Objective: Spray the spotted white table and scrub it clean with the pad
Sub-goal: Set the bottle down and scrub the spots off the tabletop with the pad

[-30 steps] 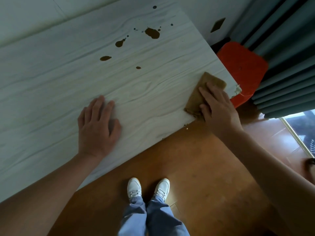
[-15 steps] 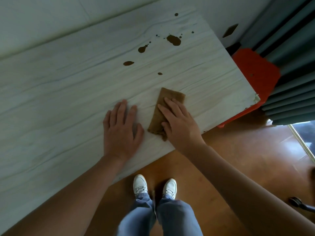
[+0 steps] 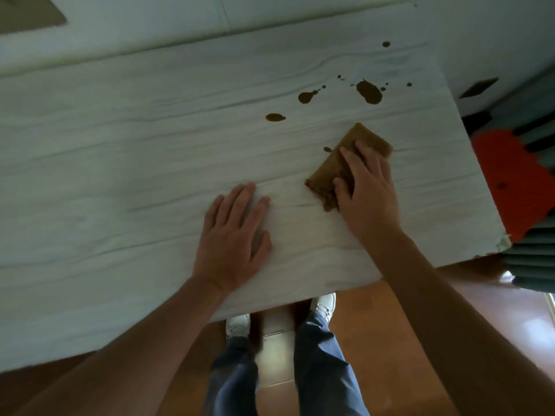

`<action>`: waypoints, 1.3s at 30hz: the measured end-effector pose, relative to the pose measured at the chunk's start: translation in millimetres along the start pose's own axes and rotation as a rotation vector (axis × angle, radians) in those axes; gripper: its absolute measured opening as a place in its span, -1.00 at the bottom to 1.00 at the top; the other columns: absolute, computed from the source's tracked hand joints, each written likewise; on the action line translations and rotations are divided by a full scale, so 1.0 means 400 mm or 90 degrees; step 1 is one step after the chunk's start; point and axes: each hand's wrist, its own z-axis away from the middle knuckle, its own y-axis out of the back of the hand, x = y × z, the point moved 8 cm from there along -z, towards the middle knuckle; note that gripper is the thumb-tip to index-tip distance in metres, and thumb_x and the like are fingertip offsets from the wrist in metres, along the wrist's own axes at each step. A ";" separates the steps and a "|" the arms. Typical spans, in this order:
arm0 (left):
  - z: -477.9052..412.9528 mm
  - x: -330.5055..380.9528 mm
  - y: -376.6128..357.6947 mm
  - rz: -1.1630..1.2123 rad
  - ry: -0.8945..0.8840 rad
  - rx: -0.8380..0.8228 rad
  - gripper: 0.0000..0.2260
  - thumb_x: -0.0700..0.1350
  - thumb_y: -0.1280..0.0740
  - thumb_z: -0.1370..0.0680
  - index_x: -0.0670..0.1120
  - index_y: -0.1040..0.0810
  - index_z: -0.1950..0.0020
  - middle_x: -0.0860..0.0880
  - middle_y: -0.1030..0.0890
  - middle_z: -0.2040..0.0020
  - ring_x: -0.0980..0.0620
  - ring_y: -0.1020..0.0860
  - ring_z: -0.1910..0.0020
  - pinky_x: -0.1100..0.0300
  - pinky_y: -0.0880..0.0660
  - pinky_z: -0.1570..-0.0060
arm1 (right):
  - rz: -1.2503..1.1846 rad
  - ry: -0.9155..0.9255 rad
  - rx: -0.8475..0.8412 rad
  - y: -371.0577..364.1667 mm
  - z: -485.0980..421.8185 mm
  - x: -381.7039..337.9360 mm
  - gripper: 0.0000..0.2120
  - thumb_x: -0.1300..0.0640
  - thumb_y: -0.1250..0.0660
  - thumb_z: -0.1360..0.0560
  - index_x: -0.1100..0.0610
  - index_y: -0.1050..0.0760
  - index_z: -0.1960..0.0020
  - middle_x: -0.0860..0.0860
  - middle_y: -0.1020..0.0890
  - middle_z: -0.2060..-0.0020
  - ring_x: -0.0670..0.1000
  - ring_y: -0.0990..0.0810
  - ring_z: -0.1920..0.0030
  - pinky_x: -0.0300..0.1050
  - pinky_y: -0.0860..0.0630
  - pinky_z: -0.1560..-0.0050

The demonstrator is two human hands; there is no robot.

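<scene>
The white wood-grain table [image 3: 120, 181] carries several brown spots: a large blot [image 3: 369, 92] at the far right, two smaller blots [image 3: 305, 97] [image 3: 275, 117] to its left, and a small dot [image 3: 327, 149] touching the pad's left edge. A brown scrub pad [image 3: 357, 145] lies flat on the table under my right hand [image 3: 368, 187], whose fingers press down on it. My left hand [image 3: 232, 232] rests flat on the table with fingers spread, to the left of the pad and holding nothing. No spray bottle is in view.
An orange object [image 3: 507, 175] stands beyond the table's right edge, with grey curtains [image 3: 534, 265] beside it. The table's chipped near-right corner [image 3: 504, 243] overhangs the brown floor. My legs and white shoes [image 3: 238, 322] are below the near edge. A white wall runs behind the table.
My right hand slid the pad left from the table's right edge, then forward toward the spots, where it now touches the small dot. My left hand stayed flat on the table.
</scene>
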 end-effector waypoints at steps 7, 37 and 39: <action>-0.001 -0.004 0.001 -0.003 0.020 0.005 -0.48 0.08 -0.18 -0.62 -0.08 -0.43 -0.55 -0.16 -0.33 -0.61 -0.16 -0.27 -0.61 -0.18 -0.22 -0.55 | 0.005 0.014 0.006 -0.014 -0.227 -0.105 -0.51 0.08 -0.21 -0.63 0.08 -0.26 -0.55 0.06 -0.21 -0.56 0.13 -0.10 -0.56 0.10 -0.15 -0.54; -0.151 -0.214 0.053 -0.043 0.253 0.077 -0.50 0.05 -0.16 -0.63 -0.11 -0.42 -0.53 -0.21 -0.37 -0.57 -0.22 -0.31 -0.56 -0.18 -0.23 -0.53 | 0.011 0.255 -0.068 -0.133 -0.254 -0.325 -0.51 0.11 -0.23 -0.58 0.12 -0.34 -0.51 0.12 -0.31 -0.52 0.20 -0.24 -0.51 0.11 -0.24 -0.50; -0.145 -0.214 0.050 -0.038 0.246 0.085 -0.50 0.04 -0.19 -0.63 -0.10 -0.41 -0.55 -0.19 -0.35 -0.59 -0.20 -0.29 -0.58 -0.16 -0.20 -0.55 | 0.022 0.333 -0.099 -0.135 -0.166 -0.314 -0.50 0.07 -0.22 -0.58 0.10 -0.35 -0.51 0.09 -0.33 -0.51 0.16 -0.26 -0.51 0.06 -0.24 -0.48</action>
